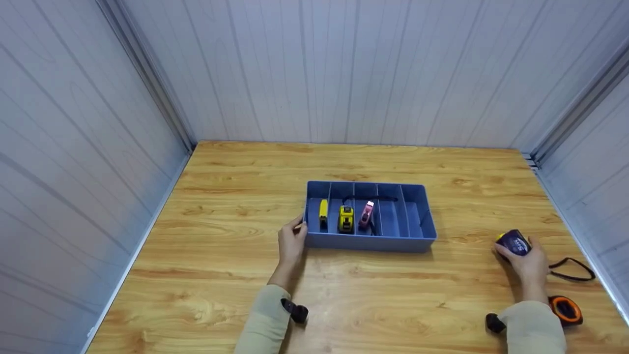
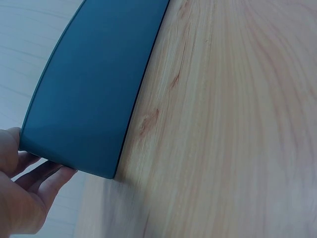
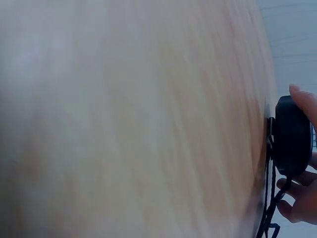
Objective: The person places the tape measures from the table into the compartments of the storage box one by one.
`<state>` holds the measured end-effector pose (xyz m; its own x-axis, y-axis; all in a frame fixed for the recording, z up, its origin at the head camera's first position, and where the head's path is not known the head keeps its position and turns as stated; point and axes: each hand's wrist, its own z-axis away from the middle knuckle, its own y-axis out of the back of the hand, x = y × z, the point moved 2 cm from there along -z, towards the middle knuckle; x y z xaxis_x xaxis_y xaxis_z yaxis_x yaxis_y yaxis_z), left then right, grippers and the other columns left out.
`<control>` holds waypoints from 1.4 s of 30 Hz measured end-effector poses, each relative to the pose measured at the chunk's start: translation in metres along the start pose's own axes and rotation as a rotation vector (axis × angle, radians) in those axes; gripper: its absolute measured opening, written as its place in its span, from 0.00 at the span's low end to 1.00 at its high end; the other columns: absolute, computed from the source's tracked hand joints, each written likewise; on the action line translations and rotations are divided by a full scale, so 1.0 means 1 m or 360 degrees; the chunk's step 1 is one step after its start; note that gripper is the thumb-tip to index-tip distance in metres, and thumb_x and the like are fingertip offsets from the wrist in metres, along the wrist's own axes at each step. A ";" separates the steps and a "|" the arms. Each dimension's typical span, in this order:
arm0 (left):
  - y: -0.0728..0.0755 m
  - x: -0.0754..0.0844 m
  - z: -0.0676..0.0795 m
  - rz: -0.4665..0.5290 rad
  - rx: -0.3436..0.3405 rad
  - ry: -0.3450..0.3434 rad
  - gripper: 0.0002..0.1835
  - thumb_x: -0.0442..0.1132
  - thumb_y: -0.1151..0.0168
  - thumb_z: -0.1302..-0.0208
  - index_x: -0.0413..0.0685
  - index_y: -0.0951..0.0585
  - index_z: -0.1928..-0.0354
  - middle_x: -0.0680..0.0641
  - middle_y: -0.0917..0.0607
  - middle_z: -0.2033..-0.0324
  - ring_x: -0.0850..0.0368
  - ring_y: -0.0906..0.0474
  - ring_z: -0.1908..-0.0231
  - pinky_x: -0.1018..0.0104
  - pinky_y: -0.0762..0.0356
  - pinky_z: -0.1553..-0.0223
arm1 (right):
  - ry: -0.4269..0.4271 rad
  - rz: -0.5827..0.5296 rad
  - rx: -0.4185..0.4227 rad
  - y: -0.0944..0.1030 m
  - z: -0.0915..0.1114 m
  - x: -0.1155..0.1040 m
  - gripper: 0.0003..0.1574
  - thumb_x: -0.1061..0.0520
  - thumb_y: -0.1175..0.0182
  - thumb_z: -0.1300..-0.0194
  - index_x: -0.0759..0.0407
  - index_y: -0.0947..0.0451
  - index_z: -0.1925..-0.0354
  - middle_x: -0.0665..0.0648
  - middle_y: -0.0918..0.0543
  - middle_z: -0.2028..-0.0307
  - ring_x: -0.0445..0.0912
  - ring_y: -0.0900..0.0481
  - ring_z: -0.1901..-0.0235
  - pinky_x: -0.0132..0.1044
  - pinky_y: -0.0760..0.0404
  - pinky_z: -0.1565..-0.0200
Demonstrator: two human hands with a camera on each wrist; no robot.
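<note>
My left hand (image 1: 292,243) grips the left end of a blue-grey divided box (image 1: 371,244); in the left wrist view, thumb and fingers lie at the end wall of the box (image 2: 84,94). Three tape measures stand in its compartments from the left: a slim yellow one (image 1: 323,211), a yellow and black one (image 1: 346,220) and a pink one (image 1: 366,215). On the right, my right hand (image 1: 530,263) holds a dark tape measure (image 1: 514,243) between thumb and fingers. Its black wrist strap (image 1: 580,278) trails to the right. The right wrist view shows this dark tape measure (image 3: 292,136) from the side.
An orange and black tape measure (image 1: 566,310) lies beside the right forearm. The two rightmost compartments hold no tape measure, though a black strap (image 1: 385,198) crosses the dividers. Pale panel walls (image 1: 344,73) enclose the wooden table (image 1: 236,196) at the back and sides.
</note>
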<state>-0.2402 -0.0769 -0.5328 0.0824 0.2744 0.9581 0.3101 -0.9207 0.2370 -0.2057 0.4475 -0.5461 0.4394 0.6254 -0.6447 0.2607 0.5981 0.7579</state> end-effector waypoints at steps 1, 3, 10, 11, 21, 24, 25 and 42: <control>0.000 0.000 0.000 -0.0001 0.0001 0.0007 0.18 0.28 0.48 0.47 0.34 0.23 0.52 0.39 0.20 0.59 0.54 0.22 0.65 0.66 0.24 0.66 | -0.0005 -0.0003 -0.0002 -0.001 0.000 0.001 0.61 0.39 0.40 0.50 0.70 0.58 0.34 0.76 0.48 0.40 0.68 0.48 0.42 0.60 0.50 0.45; 0.000 0.000 0.001 -0.0003 -0.0002 0.0015 0.18 0.28 0.48 0.47 0.34 0.24 0.52 0.39 0.20 0.58 0.54 0.22 0.65 0.66 0.25 0.65 | -0.0014 -0.0002 -0.0009 -0.002 0.001 0.002 0.61 0.39 0.40 0.50 0.71 0.58 0.35 0.76 0.48 0.39 0.68 0.48 0.42 0.59 0.49 0.45; 0.001 0.000 0.001 -0.0016 -0.0003 -0.0004 0.18 0.28 0.48 0.47 0.33 0.24 0.52 0.38 0.19 0.60 0.53 0.22 0.65 0.65 0.24 0.65 | -0.0017 0.0001 0.0005 -0.003 0.003 0.004 0.61 0.39 0.39 0.51 0.71 0.57 0.35 0.76 0.48 0.39 0.68 0.48 0.42 0.58 0.48 0.44; 0.001 0.000 0.001 -0.0005 -0.0004 0.0006 0.18 0.29 0.48 0.47 0.33 0.24 0.52 0.38 0.19 0.60 0.53 0.22 0.65 0.65 0.24 0.65 | -0.0012 -0.0002 0.0014 -0.003 0.003 0.004 0.61 0.39 0.39 0.51 0.71 0.57 0.35 0.76 0.47 0.40 0.67 0.47 0.42 0.57 0.47 0.44; 0.000 -0.001 0.000 0.0032 -0.0014 0.0052 0.18 0.30 0.48 0.46 0.35 0.23 0.51 0.38 0.19 0.60 0.53 0.22 0.65 0.67 0.25 0.67 | 0.0023 -0.0047 0.0046 -0.003 0.004 0.006 0.59 0.43 0.37 0.52 0.72 0.54 0.35 0.76 0.44 0.41 0.66 0.45 0.43 0.55 0.45 0.44; 0.000 -0.002 0.000 0.0027 -0.0009 0.0046 0.18 0.30 0.48 0.46 0.35 0.23 0.51 0.38 0.19 0.60 0.54 0.22 0.65 0.67 0.25 0.67 | 0.0015 -0.0053 0.0050 -0.002 0.004 0.006 0.58 0.42 0.36 0.53 0.71 0.52 0.36 0.76 0.44 0.41 0.66 0.44 0.43 0.55 0.45 0.44; 0.000 -0.002 0.000 0.0022 -0.0007 0.0044 0.18 0.30 0.48 0.46 0.35 0.23 0.52 0.38 0.19 0.61 0.54 0.22 0.65 0.67 0.25 0.68 | 0.0009 -0.0055 0.0053 -0.002 0.004 0.006 0.59 0.42 0.36 0.53 0.71 0.51 0.36 0.75 0.43 0.41 0.66 0.44 0.43 0.55 0.45 0.44; 0.000 0.000 0.001 0.0009 -0.0007 0.0002 0.18 0.29 0.48 0.46 0.32 0.24 0.52 0.37 0.19 0.60 0.52 0.21 0.64 0.65 0.24 0.65 | -0.0004 0.0000 0.0040 0.001 0.003 0.003 0.58 0.42 0.34 0.55 0.71 0.49 0.36 0.77 0.42 0.42 0.67 0.43 0.44 0.55 0.44 0.44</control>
<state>-0.2393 -0.0767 -0.5333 0.0831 0.2690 0.9596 0.3054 -0.9234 0.2324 -0.2011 0.4484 -0.5465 0.4415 0.6241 -0.6447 0.2824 0.5853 0.7600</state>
